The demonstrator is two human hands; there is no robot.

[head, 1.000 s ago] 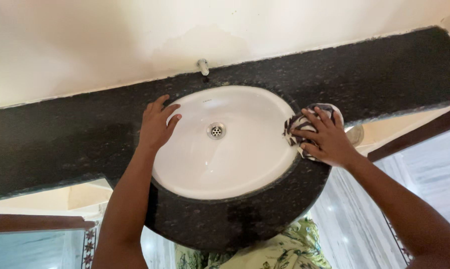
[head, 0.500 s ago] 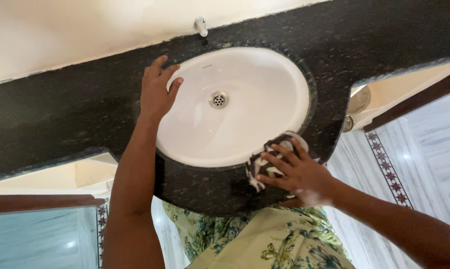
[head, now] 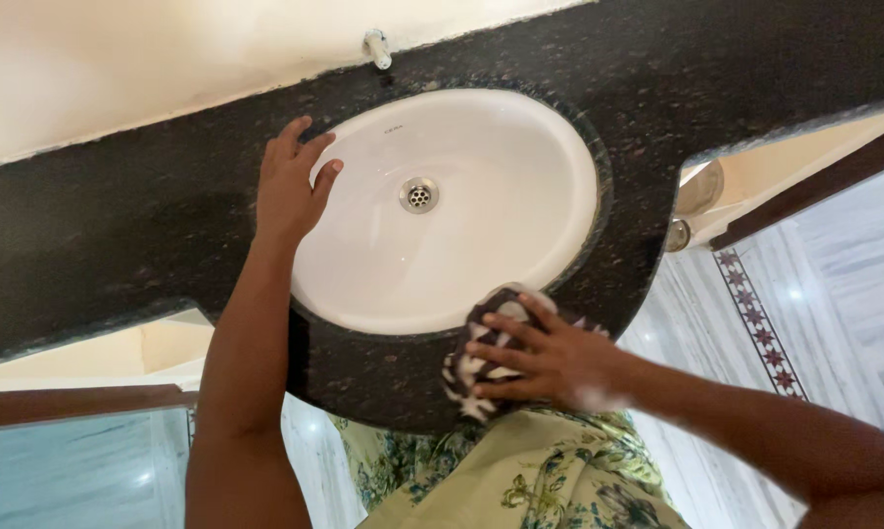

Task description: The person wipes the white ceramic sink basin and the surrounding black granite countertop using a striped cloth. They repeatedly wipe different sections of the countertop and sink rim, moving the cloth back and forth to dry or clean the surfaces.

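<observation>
1. Head view shows the right hand (head: pixel 549 362) pressing a dark cloth with white pattern (head: pixel 481 358) flat on the near rim of the black speckled counter (head: pixel 119 235), just at the near edge of the white oval basin (head: pixel 461 235)
2. Its fingers (head: pixel 505 345) are spread wide over the cloth and point to the left, probably so that the whole palm pushes the cloth on the stone; it is not pinching it
3. The left hand (head: pixel 290 186) lies flat on the far-left rim of the basin, fingers together and slightly open, pointing to the far side; it holds nothing and seems to support the body
4. The cloth is bunched, so its long axis is not very clear; it seems to run from near-left to far-right, following the curve of the rim
5. The drain (head: pixel 418 195) sits in the middle of the basin, and a small metal tap (head: pixel 376 47) stands at the wall behind it; the basin's long axis goes left to right
</observation>
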